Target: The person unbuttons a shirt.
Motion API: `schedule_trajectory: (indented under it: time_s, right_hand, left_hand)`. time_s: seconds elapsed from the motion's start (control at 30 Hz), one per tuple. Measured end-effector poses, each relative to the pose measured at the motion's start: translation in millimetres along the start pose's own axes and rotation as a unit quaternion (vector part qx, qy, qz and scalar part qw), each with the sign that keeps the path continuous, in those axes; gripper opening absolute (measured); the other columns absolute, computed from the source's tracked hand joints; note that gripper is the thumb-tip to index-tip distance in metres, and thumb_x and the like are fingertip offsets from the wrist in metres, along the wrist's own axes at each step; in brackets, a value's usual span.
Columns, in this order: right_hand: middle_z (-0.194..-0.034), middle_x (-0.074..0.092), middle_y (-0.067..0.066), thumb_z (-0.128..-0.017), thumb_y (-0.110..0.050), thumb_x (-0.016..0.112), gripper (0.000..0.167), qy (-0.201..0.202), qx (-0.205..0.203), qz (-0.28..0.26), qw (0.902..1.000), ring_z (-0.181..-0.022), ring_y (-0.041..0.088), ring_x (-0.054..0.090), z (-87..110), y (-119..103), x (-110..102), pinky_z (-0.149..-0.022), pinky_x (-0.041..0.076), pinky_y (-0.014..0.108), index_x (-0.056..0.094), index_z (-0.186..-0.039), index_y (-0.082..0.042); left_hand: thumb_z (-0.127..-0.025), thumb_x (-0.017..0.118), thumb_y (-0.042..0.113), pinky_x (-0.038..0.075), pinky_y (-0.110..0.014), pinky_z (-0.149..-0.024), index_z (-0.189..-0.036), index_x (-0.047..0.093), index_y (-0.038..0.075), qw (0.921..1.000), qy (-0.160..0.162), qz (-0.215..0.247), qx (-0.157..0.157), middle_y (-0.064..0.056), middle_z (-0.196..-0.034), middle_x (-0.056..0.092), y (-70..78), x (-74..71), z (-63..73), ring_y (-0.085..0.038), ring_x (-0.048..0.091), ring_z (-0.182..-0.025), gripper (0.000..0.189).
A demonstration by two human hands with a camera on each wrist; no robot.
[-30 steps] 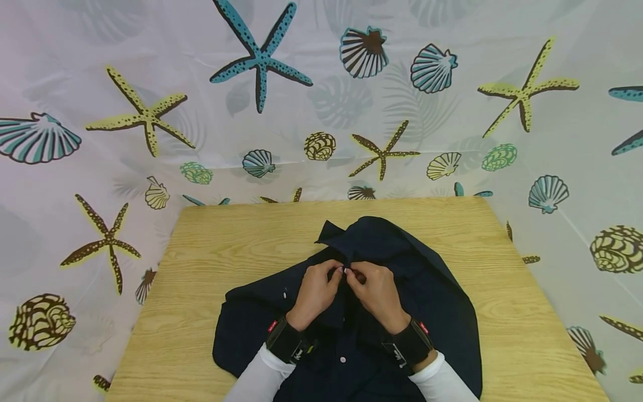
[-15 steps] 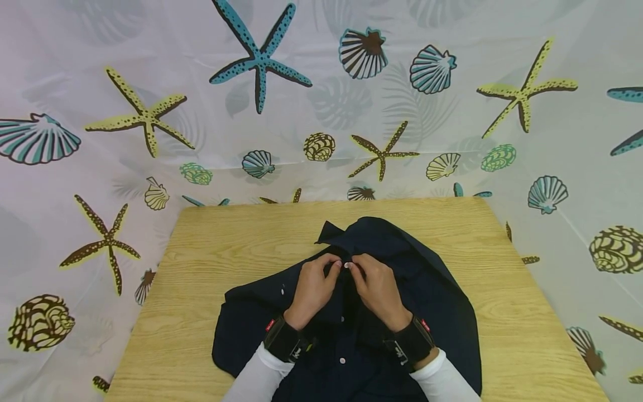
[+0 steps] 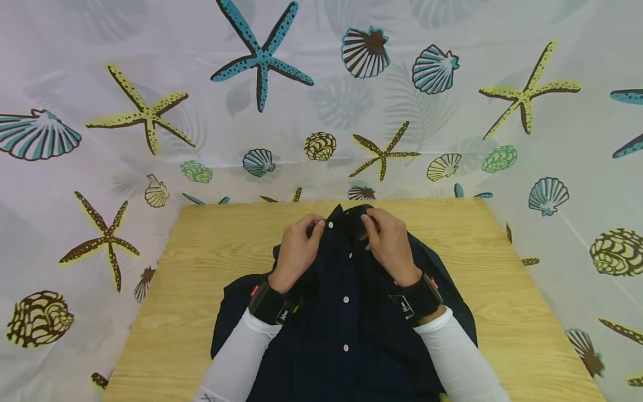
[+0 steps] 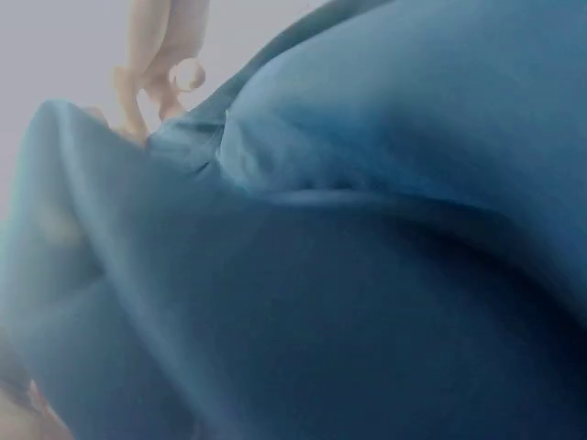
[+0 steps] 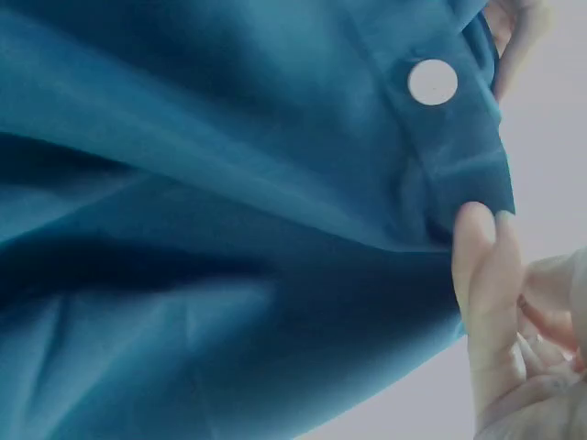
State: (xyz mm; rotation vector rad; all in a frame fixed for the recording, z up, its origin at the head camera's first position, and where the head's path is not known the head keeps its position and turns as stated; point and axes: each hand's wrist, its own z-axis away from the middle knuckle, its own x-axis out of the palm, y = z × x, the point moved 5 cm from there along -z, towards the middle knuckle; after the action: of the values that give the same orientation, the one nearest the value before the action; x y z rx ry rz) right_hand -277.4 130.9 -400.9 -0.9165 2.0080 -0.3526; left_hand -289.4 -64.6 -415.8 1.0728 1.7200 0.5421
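A dark navy button shirt [image 3: 321, 357] lies on the table, its row of white buttons running up the middle. Near the collar, my left hand [image 3: 297, 248] pinches one front edge, just left of a white button [image 3: 330, 225]. Across from it, my right hand [image 3: 390, 243] holds the other side of the collar opening between thumb and fingers. In the right wrist view, the right fingers [image 5: 491, 293] grip the cloth's edge below a large white button [image 5: 432, 82]. Shirt cloth [image 4: 303, 302] fills most of the left wrist view, with some fingers [image 4: 160, 69] at its upper left.
The wooden table [image 3: 226, 234] extends around the shirt on both sides and behind it. A pale curtain [image 3: 281, 134] printed with starfish and shells hangs behind and at both sides. Each wrist wears a black band [image 3: 273, 303].
Both hands have moved away from me and farther apart, from the placket up to the collar. The shirt front is drawn straighter, with more buttons showing in a line.
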Motion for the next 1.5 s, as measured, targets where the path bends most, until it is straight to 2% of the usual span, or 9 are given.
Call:
schedule_trajectory:
  time_s: [0.23, 0.4, 0.53, 0.67, 0.83, 1.1, 1.23, 1.37, 1.5]
  right_hand:
    - [-0.076, 0.065, 0.014, -0.101, -0.014, 0.054, 0.021, 0.046, -0.006, -0.028, 0.9985, -0.047, 0.017, 0.063, -22.3, -1, -13, -0.048, 0.051, 0.022, 0.067, -0.105, 0.002]
    - [-0.077, 0.069, 0.011, -0.101, -0.016, 0.055, 0.022, -0.012, 0.040, -0.006, 0.9991, -0.051, 0.014, 0.064, -11.2, 20, 6, -0.049, 0.051, 0.021, 0.066, -0.112, -0.001]
    - [-0.082, 0.071, 0.010, -0.101, -0.017, 0.055, 0.024, -0.072, 0.077, 0.007, 0.9944, -0.053, 0.012, 0.064, 4.9, 39, 27, -0.051, 0.051, 0.022, 0.066, -0.118, -0.003]
    - [-0.086, 0.071, 0.011, -0.100, -0.015, 0.056, 0.025, -0.100, 0.082, 0.006, 0.9916, -0.055, 0.011, 0.065, 12.0, 43, 36, -0.052, 0.051, 0.022, 0.066, -0.119, -0.003]
    - [-0.089, 0.071, 0.011, -0.099, -0.015, 0.058, 0.025, -0.093, 0.048, 0.024, 0.9942, -0.061, 0.016, 0.066, 6.9, 37, 38, -0.060, 0.054, 0.031, 0.067, -0.117, -0.001]
    - [-0.093, 0.071, 0.011, -0.098, -0.016, 0.061, 0.023, -0.097, 0.031, 0.037, 0.9941, -0.071, 0.020, 0.066, 5.0, 29, 45, -0.068, 0.053, 0.038, 0.070, -0.113, -0.002]
    - [-0.092, 0.070, 0.011, -0.097, -0.016, 0.061, 0.022, -0.097, 0.035, 0.033, 0.9941, -0.072, 0.020, 0.064, 6.8, 28, 47, -0.067, 0.052, 0.037, 0.071, -0.112, -0.002]
    - [-0.093, 0.069, 0.010, -0.098, -0.019, 0.061, 0.028, -0.089, 0.047, 0.028, 0.9945, -0.076, 0.020, 0.065, 9.4, 29, 48, -0.068, 0.052, 0.037, 0.067, -0.119, -0.003]
    - [-0.102, 0.064, 0.010, -0.096, -0.022, 0.062, 0.034, -0.064, 0.055, 0.036, 0.9958, -0.084, 0.024, 0.065, 14.7, 26, 46, -0.072, 0.052, 0.038, 0.061, -0.125, -0.003]
  left_hand:
    - [-0.102, 0.055, 0.022, 0.049, -0.037, -0.070, -0.108, 0.071, 0.011, 0.9994, 0.030, 0.020, -0.001, -0.008, -0.093, 0.075, 7.7, -20.2, -19.0, -0.023, 0.068, -0.079, 0.020]
    - [-0.101, 0.056, 0.019, 0.046, -0.033, -0.063, -0.106, 0.071, 0.009, 0.9996, 0.023, -0.015, -0.008, -0.008, -0.089, 0.074, -16.9, -11.1, -12.4, -0.021, 0.062, -0.066, 0.019]
    - [-0.100, 0.056, 0.019, 0.048, -0.033, -0.061, -0.109, 0.071, 0.009, 0.9952, -0.035, -0.080, -0.043, -0.009, -0.095, 0.074, -42.2, 4.3, -2.5, -0.021, 0.065, -0.070, 0.020]
    - [-0.096, 0.056, 0.010, 0.051, -0.042, -0.083, -0.124, 0.066, 0.009, 0.9847, -0.091, -0.149, 0.007, -0.010, -0.120, 0.069, -39.9, 17.1, 4.6, -0.027, 0.067, -0.095, 0.029]
    - [-0.097, 0.054, 0.007, 0.031, -0.054, -0.114, -0.131, 0.061, 0.013, 0.9556, -0.179, -0.202, 0.118, -0.004, -0.134, 0.062, -15.8, 41.6, 7.5, -0.022, 0.054, -0.129, 0.036]
    - [-0.097, 0.062, 0.029, 0.033, -0.059, -0.106, -0.129, 0.063, 0.017, 0.8987, -0.300, -0.312, 0.068, -0.003, -0.127, 0.067, -35.6, 78.8, 18.7, -0.028, 0.058, -0.121, 0.035]
    - [-0.094, 0.065, 0.030, 0.035, -0.058, -0.102, -0.118, 0.070, 0.017, 0.9103, -0.310, -0.269, 0.056, -0.002, -0.115, 0.072, -43.2, 83.7, 22.7, -0.026, 0.063, -0.110, 0.027]
    - [-0.094, 0.067, 0.027, 0.040, -0.053, -0.096, -0.110, 0.072, 0.015, 0.9383, -0.288, -0.186, 0.046, -0.002, -0.100, 0.074, -44.5, 79.7, 22.5, -0.023, 0.067, -0.094, 0.021]
    - [-0.094, 0.066, 0.021, 0.048, -0.035, -0.067, -0.101, 0.072, 0.011, 0.9695, -0.236, -0.065, 0.000, -0.004, -0.078, 0.068, -45.7, 69.8, 19.6, -0.017, 0.059, -0.063, 0.014]
